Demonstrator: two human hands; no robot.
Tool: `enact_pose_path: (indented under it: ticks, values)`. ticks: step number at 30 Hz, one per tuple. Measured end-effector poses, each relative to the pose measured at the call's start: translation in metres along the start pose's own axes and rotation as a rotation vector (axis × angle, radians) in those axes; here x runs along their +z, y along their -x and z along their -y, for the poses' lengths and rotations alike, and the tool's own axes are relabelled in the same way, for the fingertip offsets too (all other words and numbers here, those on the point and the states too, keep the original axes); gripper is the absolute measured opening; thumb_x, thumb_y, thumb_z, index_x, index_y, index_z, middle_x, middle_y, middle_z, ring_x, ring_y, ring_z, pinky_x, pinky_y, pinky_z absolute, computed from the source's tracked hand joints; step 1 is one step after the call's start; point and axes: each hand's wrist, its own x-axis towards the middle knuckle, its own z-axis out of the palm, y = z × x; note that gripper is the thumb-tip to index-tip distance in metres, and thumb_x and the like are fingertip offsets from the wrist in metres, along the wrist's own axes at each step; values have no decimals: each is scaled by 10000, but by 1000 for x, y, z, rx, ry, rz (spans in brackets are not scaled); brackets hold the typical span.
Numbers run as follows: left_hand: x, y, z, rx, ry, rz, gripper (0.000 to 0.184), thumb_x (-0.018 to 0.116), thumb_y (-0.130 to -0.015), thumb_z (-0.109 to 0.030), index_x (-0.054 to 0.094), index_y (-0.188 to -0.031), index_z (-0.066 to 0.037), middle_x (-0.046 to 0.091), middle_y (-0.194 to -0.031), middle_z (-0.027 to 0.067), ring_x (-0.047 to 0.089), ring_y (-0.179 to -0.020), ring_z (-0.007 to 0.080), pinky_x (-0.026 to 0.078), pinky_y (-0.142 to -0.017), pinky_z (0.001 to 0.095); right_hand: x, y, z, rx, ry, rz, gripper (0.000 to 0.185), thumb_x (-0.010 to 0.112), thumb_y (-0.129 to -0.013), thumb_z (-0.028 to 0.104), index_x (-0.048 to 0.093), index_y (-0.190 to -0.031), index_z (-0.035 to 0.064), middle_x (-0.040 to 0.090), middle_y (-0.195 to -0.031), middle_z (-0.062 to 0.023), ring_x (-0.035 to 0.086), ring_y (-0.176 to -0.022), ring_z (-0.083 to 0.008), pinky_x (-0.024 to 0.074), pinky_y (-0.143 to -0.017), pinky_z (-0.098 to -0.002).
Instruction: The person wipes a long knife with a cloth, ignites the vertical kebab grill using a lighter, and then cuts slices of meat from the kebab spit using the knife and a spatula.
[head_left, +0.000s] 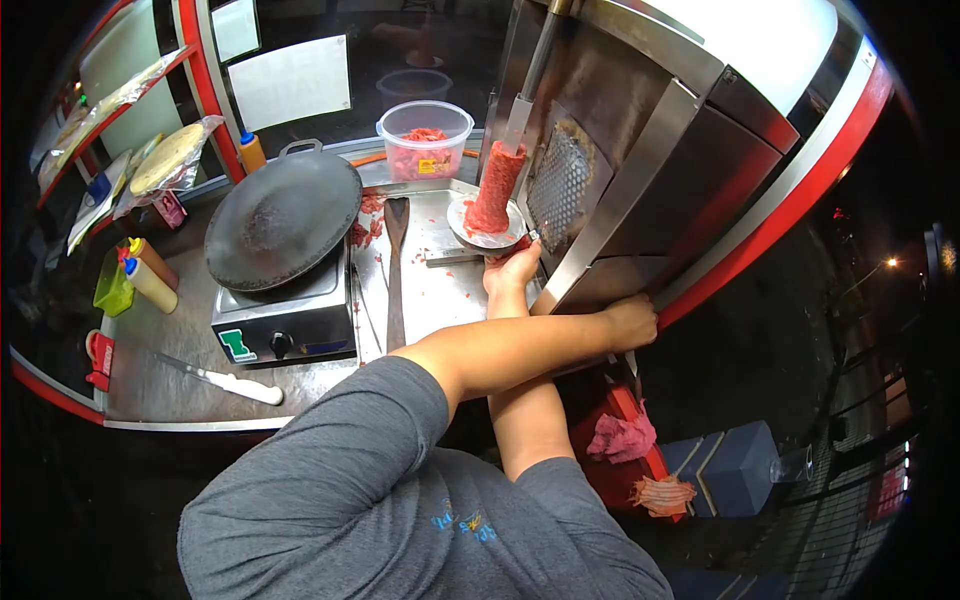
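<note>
My arms are crossed, the left forearm over the right. My right hand (512,268) is at the near edge of a round metal plate (466,226), with its fingers closed at the rim and partly hidden underneath. A column of raw minced meat (494,188) stands on that plate, around a vertical spit (519,118). My left hand (630,322) is a fist at the lower corner of the vertical grill (640,170); what it holds, if anything, is hidden. Beside the plate, a dark wooden paddle (396,250) lies on the metal tray (430,290), among meat scraps.
A black convex pan (285,220) sits on a gas stove (285,322) at left. A white-handled knife (240,385) lies near the counter's front edge. Behind the tray stands a clear tub of meat (426,140). Sauce bottles (150,280) are far left; a pink cloth (622,435) hangs lower right.
</note>
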Motion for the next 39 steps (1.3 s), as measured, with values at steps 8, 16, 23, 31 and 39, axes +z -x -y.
enact_pose_path:
  ticks: [8, 16, 23, 31, 39]
  values:
    - [-13, 7, -3, 3, 27, 109, 170, 663, -893, -197, 818, -900, -127, 772, -991, 72, 743, -961, 268, 521, -883, 416, 4, 2, -1, -23, -18, 22, 501, 390, -1098, 588, 658, -1037, 169, 671, -857, -5, 548, -616, -175, 360, -501, -337]
    - [-23, 9, -7, -45, 49, 212, 178, 680, -888, -225, 813, -969, -140, 756, -1106, 91, 711, -1097, 271, 502, -975, 450, 6, 4, 0, -14, -29, 19, 506, 389, -1099, 585, 673, -1055, 168, 703, -886, 0, 585, -638, -178, 376, -497, -339]
    - [-63, 44, -64, 80, 108, 87, 262, 630, -955, -277, 783, -1131, -157, 696, -1274, 115, 605, -1331, 308, 277, -1263, 663, 18, 21, 4, -31, -44, -34, 550, 357, -1108, 632, 636, -1165, 162, 701, -984, -9, 600, -760, -189, 421, -604, -344]
    - [-177, 140, -105, 281, 647, -12, 368, 551, -1020, -204, 660, -1348, -76, 562, -1493, 189, 482, -1487, 312, 192, -1301, 672, -10, 137, 7, 118, 61, 201, 585, 393, -1107, 663, 594, -1163, 117, 537, -866, -40, 482, -696, -172, 405, -635, -327]
    - [-195, 309, -103, -84, 1516, 228, 391, 533, -1131, -279, 683, -1386, -23, 676, -1397, 179, 577, -1398, 349, 395, -1248, 472, -116, 204, 54, -929, 1365, 249, 230, 455, -1102, 177, 643, -1044, 59, 636, -945, -84, 575, -880, -241, 452, -773, -348]
